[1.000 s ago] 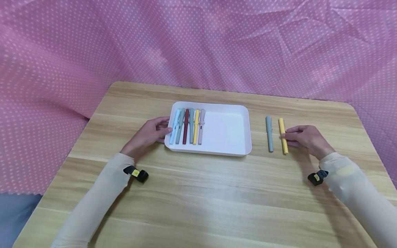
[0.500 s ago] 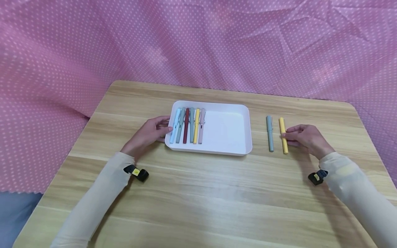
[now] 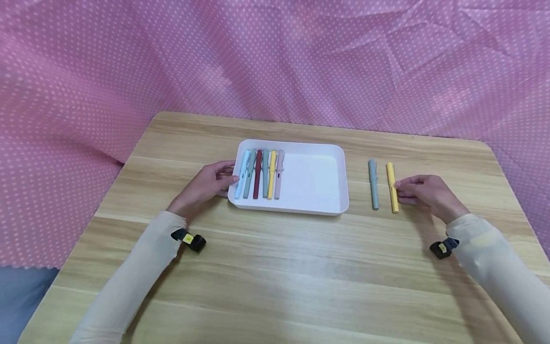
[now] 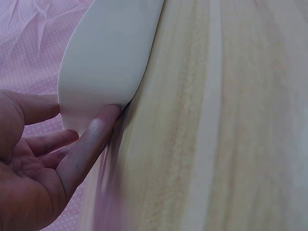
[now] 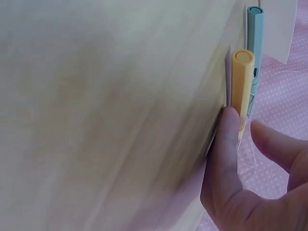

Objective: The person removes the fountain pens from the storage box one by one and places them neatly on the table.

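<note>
At the left end of the white tray (image 3: 313,186), my left hand (image 3: 209,184) grips the wall, its thumb at the rim and its fingers along the outside. The left wrist view shows those fingers (image 4: 89,149) against the tray's outer corner. On the table to the right of the tray lies a yellow capped pen (image 3: 392,187), roughly upright in view. My right hand (image 3: 429,193) is at its right side, fingertips close to the barrel. In the right wrist view, the thumb (image 5: 274,144) stands apart from the yellow pen. A grey-green pen (image 3: 373,185) lies parallel on its left.
Several capped pens lie side by side in the tray's left half: light blue (image 3: 242,175), grey-green, dark red (image 3: 257,175), yellow (image 3: 271,175) and pale mauve (image 3: 279,175). Bare white tray floor shows to their right. A pink dotted cloth (image 3: 275,62) hangs behind the wooden table (image 3: 275,267).
My right hand has loosened from the yellow pen and drawn slightly to the right; its thumb no longer lies over the barrel. The left hand and tray have stayed put.
</note>
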`<state>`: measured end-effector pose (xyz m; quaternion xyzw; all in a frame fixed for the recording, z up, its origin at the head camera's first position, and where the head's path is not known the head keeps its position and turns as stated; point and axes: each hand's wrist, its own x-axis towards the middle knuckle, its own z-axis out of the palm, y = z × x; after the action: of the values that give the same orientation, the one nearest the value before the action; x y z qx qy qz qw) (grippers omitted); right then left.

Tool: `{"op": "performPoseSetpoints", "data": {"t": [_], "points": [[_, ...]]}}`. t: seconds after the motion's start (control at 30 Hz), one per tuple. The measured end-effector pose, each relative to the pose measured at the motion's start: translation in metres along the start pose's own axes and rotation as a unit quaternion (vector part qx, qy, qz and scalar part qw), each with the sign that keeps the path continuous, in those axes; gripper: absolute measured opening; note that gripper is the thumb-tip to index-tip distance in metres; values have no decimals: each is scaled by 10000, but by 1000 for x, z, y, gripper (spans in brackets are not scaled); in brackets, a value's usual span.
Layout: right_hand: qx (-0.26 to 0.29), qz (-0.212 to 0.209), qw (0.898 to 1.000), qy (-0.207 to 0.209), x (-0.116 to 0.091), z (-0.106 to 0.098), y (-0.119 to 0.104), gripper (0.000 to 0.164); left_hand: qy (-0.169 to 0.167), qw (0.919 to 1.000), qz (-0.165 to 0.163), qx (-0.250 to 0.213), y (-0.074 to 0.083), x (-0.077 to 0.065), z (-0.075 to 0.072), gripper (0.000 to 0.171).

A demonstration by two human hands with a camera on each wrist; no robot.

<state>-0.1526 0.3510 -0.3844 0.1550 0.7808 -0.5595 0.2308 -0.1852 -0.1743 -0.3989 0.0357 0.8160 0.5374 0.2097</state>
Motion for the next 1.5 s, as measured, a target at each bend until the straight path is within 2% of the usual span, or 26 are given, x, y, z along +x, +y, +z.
{"op": "performPoseSetpoints", "data": {"t": [0.13, 0.23, 0.5, 0.77, 0.83, 1.0, 1.07, 1.5], "points": [[540, -23, 9985, -62, 0, -6, 7, 27, -6, 10000, 2, 28, 0, 0, 0, 62], [565, -39, 9984, -91, -1, -11, 11, 20, 12, 10000, -29, 15, 0, -1, 1, 62], [570, -47, 9983, -137, -13, -19, 10, 29, 32, 10000, -11, -5, 0, 0, 0, 60], [606, -102, 9981, -92, -24, -29, 4, 20, 36, 10000, -33, 68, 1, 0, -1, 60], [438, -82, 9989, -145, -26, -32, 2, 25, 34, 9999, -45, 83, 1, -1, -1, 60], [-258, -144, 9993, -216, -27, -35, -4, 49, -18, 10000, -19, 91, 2, -1, -1, 61], [-296, -209, 9990, -250, -27, -36, -7, 54, -14, 10000, 1, 79, 2, -1, 0, 61], [-291, -820, 9956, -357, -28, -28, -41, 54, 37, 10000, 2, 67, 1, 0, 0, 59]]}}
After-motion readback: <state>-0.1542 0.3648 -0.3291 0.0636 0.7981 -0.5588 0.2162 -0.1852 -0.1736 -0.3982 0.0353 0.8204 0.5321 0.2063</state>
